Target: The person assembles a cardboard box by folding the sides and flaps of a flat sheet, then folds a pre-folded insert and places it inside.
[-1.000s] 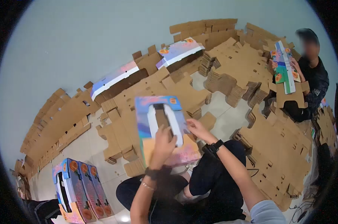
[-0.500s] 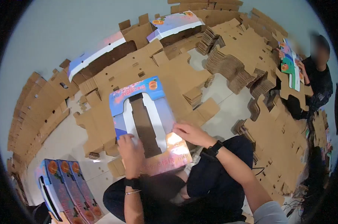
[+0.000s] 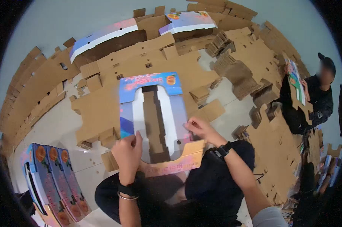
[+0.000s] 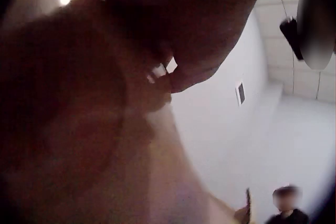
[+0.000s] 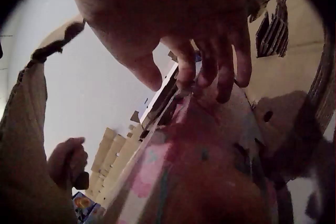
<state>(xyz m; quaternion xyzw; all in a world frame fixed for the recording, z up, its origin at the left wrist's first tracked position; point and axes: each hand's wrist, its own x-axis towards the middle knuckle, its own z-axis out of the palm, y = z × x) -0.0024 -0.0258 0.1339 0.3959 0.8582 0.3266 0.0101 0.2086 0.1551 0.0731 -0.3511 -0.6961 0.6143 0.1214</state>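
Observation:
A printed cardboard box (image 3: 152,81) in blue, pink and orange lies over the lap, its large window framed by white inner flaps. Bare brown cardboard shows inside. My left hand (image 3: 127,153) grips the box's left edge near the front corner, thumb pointing up beside the window. My right hand (image 3: 203,130) holds the right side just behind the orange front panel (image 3: 191,155). In the right wrist view the right hand's fingers (image 5: 226,77) reach over the box's top edge, thumb apart. The left wrist view is dark, with much of the left hand (image 4: 194,35) in shadow.
Three finished printed boxes (image 3: 52,181) stand together at the left. Flat brown cardboard sheets (image 3: 99,98) cover the floor ahead, with taller stacks (image 3: 235,72) to the right. Two part-printed boxes (image 3: 103,36) line the wall. Another person (image 3: 322,90) sits at the right, holding a printed cardboard piece.
The box came down from a tilted pose and turned straighter. My left hand moved from over the window to the left edge; my right hand stayed by the right side.

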